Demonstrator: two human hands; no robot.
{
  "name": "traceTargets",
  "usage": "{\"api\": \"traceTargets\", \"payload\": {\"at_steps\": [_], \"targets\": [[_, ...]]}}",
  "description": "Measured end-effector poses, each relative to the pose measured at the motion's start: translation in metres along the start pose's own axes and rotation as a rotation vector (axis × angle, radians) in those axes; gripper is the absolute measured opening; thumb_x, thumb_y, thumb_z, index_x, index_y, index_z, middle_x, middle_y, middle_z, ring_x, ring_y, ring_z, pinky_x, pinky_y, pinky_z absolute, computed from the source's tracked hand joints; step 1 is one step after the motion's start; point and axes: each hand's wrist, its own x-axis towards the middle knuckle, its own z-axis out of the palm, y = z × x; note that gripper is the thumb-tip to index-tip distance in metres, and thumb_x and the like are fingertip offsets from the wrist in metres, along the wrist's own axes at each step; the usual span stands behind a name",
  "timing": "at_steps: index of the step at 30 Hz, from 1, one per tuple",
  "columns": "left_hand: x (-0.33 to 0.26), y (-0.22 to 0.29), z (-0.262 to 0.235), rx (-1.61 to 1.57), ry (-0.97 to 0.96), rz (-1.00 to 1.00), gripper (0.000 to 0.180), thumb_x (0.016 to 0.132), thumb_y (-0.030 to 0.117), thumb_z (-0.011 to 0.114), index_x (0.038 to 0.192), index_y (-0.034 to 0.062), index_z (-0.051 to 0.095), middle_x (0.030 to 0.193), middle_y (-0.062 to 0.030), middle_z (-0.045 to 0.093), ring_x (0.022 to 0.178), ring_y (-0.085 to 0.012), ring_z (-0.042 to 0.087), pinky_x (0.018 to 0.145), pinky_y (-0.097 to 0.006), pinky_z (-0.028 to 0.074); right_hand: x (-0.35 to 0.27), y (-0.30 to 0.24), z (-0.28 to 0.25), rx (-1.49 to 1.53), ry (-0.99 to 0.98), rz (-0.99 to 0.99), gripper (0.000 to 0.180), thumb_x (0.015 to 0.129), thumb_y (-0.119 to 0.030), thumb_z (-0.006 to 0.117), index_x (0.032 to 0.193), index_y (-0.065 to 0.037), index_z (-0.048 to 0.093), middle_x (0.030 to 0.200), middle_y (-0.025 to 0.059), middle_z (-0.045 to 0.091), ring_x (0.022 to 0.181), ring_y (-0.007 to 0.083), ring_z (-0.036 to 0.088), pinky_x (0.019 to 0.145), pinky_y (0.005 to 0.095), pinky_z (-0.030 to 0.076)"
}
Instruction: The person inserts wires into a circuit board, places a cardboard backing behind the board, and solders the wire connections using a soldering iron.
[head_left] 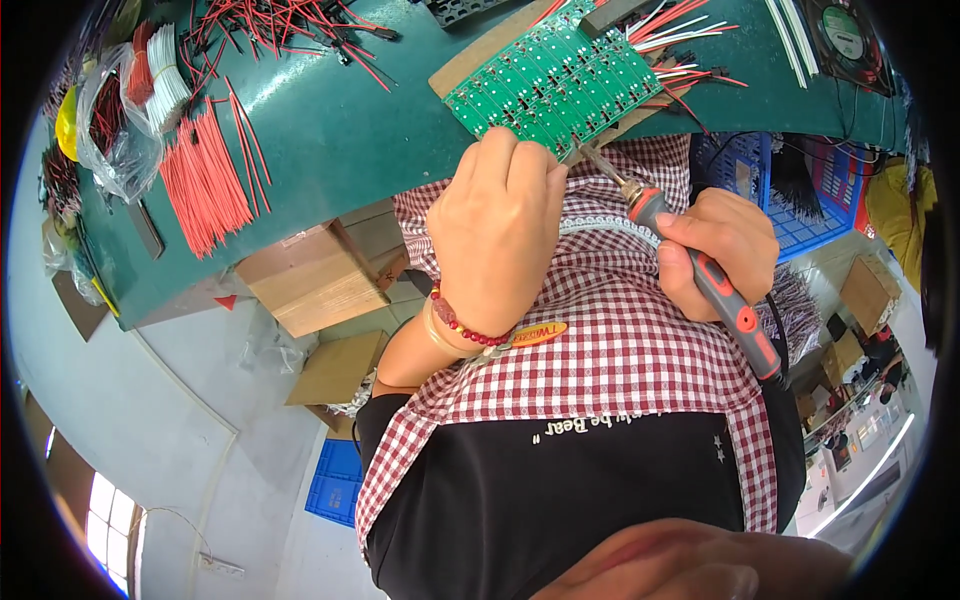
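Observation:
My right hand is wrapped round the grey and red handle of a soldering iron. The iron's metal tip slants up and left to the near edge of a green circuit board panel. At that same edge, my left hand is closed, its fingertips curled down by the board close to the tip. Whatever those fingers pinch is hidden behind the hand. Red and white wires stick out from the board's right side. A brown strip of board shows beneath the panel.
On the green table, bundled red wires and a plastic bag of wires lie left. Loose red wires with black connectors lie farther back. A fan stands far right. Below are a cardboard box and blue crate.

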Motion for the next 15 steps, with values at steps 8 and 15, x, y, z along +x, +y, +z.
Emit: {"api": "traceTargets", "payload": {"at_steps": [8,15], "targets": [[0.003,0.001,0.003,-0.088,0.009,0.010,0.014,0.074,0.002,0.073,0.081,0.0043,0.061,0.080,-0.0081,0.053,0.067,-0.0250,0.057,0.059,-0.035,0.047,0.001,-0.009,-0.003,-0.064,-0.039,-0.027,0.024,0.065,-0.001,0.070,0.089,0.001,0.067,0.057,0.0050,0.053,0.045,0.0195,0.051,0.043,0.0305,0.040],[-0.002,-0.014,-0.006,-0.228,0.018,-0.064,0.015,0.075,-0.002,0.070,0.085,0.0019,0.059,0.084,-0.0118,0.050,0.074,-0.0285,0.056,0.063,-0.037,0.048,-0.002,0.000,-0.014,-0.066,0.102,-0.014,0.020,0.069,-0.002,0.069,0.088,0.003,0.066,0.056,0.0066,0.054,0.042,0.0191,0.048,0.041,0.0304,0.036]]}}
